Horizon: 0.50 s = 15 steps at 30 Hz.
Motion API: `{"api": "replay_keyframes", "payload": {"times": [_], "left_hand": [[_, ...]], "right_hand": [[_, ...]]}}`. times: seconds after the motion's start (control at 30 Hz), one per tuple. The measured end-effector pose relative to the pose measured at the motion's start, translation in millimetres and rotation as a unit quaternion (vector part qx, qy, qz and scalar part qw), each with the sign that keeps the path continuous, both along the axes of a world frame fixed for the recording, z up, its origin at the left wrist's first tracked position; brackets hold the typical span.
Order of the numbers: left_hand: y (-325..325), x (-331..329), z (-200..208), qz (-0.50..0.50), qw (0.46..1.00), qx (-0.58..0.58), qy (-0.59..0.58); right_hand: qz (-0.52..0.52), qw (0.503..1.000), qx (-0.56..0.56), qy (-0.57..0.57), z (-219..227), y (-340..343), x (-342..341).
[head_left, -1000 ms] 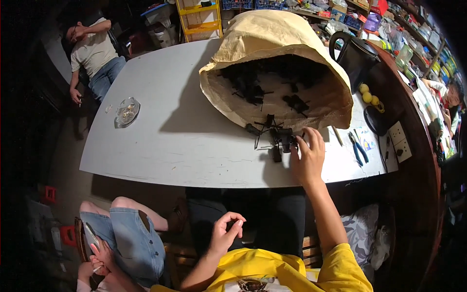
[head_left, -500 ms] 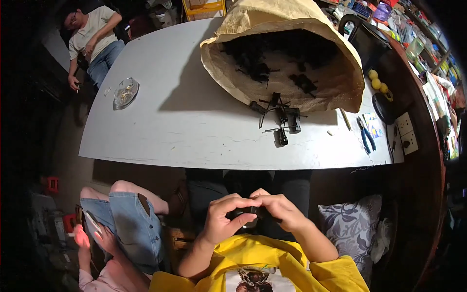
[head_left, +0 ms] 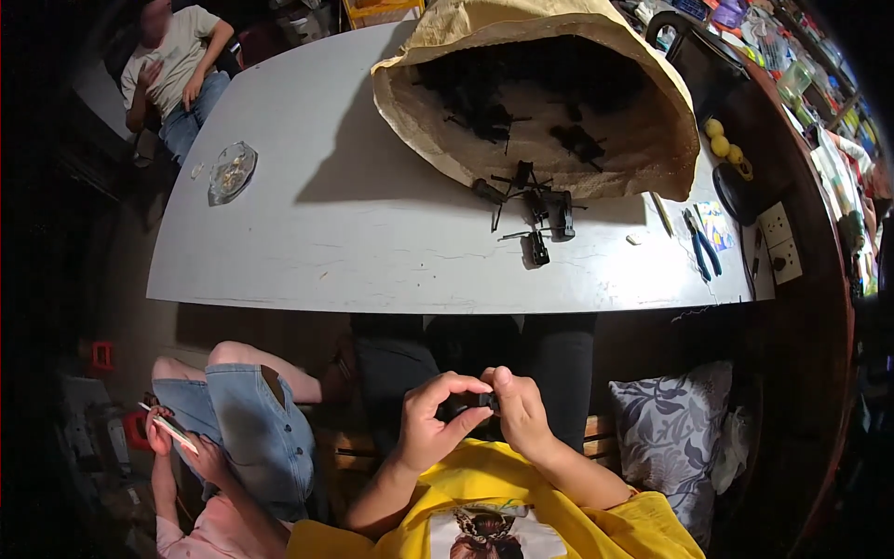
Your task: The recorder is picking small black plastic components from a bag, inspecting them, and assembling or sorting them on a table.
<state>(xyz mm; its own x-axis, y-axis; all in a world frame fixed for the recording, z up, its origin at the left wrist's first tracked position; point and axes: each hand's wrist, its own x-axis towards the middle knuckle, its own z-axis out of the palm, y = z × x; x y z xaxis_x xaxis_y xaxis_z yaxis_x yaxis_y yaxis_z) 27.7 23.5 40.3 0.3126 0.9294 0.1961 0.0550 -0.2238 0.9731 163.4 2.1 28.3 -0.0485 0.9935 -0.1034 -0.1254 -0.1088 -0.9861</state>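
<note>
Pinching a small black plastic part (head_left: 478, 402) between left hand (head_left: 430, 424) and right hand (head_left: 518, 417), fingers of both clenched on it, close above the lap for a steady grip; beyond, on the white tabletop (head_left: 354, 242), loose black parts (head_left: 535, 212) spilling from a brown paper sack (head_left: 531, 84); blue-handled pliers (head_left: 700, 244) alongside.

The long pale grey counter (head_left: 354, 233) lies well ahead of the hands (head_left: 438, 429). On it rest a big open brown paper sack (head_left: 535, 84), loose small black parts (head_left: 535, 210) at its mouth, blue-handled pliers (head_left: 700, 244) toward the right, and a clear glass dish (head_left: 230, 172) far left.
</note>
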Motion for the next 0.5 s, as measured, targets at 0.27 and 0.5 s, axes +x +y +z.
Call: {"api": "replay_keyframes", "payload": {"times": [0.27,0.5], "left_hand": [[-0.6,7.0,-0.9,-0.008,1.000,0.013,0.008],[-3.0,6.5,1.3,-0.008,0.998,0.063,0.002]], "right_hand": [[-0.113,0.975,0.129,-0.141,-0.2,3.5,-7.8],[-0.103,0.941,0.262,-0.186,-4.6,7.7,-3.8]]}}
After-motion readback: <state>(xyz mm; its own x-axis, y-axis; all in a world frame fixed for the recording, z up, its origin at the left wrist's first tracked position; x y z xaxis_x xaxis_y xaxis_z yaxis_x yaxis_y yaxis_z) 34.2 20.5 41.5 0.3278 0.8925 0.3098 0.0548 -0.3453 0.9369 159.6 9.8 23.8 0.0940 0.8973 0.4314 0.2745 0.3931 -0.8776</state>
